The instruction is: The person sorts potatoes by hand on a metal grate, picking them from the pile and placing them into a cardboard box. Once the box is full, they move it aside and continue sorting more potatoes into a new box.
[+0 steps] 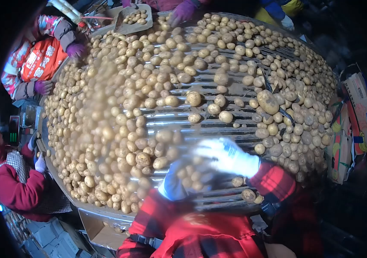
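A broad slatted metal sorting table (175,124) spreads out before me, covered in potatoes (127,159). My left hand (173,184), in a pale glove, is low at the near side, beside a blurred cluster of small potatoes (192,177). Its fingers are partly hidden and smeared. My right hand (228,157), in a white glove, reaches leftward over the bare slats, palm side down. Motion blurs its fingers, so whether anything is in them does not show. A large potato (268,102) lies among the heap on the right.
A person in an orange vest (44,58) and another in a maroon top (20,185) stand along the left edge. Purple gloves (183,12) reach in at the far side, near a scoop of potatoes (134,19). Cardboard boxes (359,103) stand right; an open carton (106,234) sits near left.
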`<action>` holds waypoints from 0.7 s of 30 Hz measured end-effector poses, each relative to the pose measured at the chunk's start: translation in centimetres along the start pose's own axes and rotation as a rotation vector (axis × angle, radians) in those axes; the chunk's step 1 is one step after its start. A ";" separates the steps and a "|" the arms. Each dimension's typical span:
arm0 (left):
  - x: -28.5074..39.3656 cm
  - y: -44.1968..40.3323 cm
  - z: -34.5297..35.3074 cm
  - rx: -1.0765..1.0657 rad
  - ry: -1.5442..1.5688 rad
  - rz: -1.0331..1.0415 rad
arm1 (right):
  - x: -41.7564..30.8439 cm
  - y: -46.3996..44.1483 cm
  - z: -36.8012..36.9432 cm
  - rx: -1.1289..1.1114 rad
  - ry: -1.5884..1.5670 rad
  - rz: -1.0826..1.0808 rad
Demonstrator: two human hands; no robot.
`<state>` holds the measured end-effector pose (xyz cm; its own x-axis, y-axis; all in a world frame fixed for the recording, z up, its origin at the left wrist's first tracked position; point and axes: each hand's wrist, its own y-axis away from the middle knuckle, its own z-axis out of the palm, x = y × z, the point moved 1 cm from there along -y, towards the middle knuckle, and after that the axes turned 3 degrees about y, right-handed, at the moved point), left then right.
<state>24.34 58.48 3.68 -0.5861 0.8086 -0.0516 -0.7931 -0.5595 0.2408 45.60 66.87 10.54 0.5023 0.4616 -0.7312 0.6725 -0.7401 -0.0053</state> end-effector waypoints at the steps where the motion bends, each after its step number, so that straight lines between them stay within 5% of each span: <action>1: -0.2 -0.3 -0.5 0.004 -0.007 -0.007 | -0.8 0.6 0.0 0.027 0.100 -0.119; 3: -0.7 -0.7 -1.1 0.063 0.044 -0.035 | 2.9 0.1 -1.0 0.236 0.028 0.006; 4: -0.7 -0.7 -0.8 0.051 0.039 -0.054 | 5.7 -0.4 -2.1 0.400 0.287 0.049; 5: -0.9 -0.8 -0.5 0.055 0.029 -0.064 | 6.7 -1.0 -3.5 0.365 0.632 0.334; 6: -1.0 -1.0 0.0 0.042 0.015 -0.018 | 11.9 -0.5 -3.0 0.387 0.851 0.369; 8: -0.7 -0.9 1.3 0.041 -0.060 0.055 | 18.6 0.8 -1.8 0.332 0.788 0.437; 13: 0.8 -1.9 2.3 0.062 0.047 0.135 | 7.7 0.5 -1.2 0.595 0.070 0.066; 16: 1.8 -2.9 -4.5 -0.066 0.274 0.172 | 2.8 -0.4 -0.9 0.288 -0.237 0.064; 18: 2.1 -3.3 -4.9 -0.241 0.327 0.094 | 5.0 -2.5 -1.8 0.403 0.233 -0.092; 21: 2.1 -2.2 -2.8 -0.148 0.321 0.229 | 13.5 -5.4 -4.3 0.210 0.900 0.178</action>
<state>24.38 60.93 0.30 -0.7530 0.5759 -0.3181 -0.6382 -0.7570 0.1402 51.14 79.22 3.63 0.8787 0.4724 0.0686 0.4773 -0.8689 -0.1313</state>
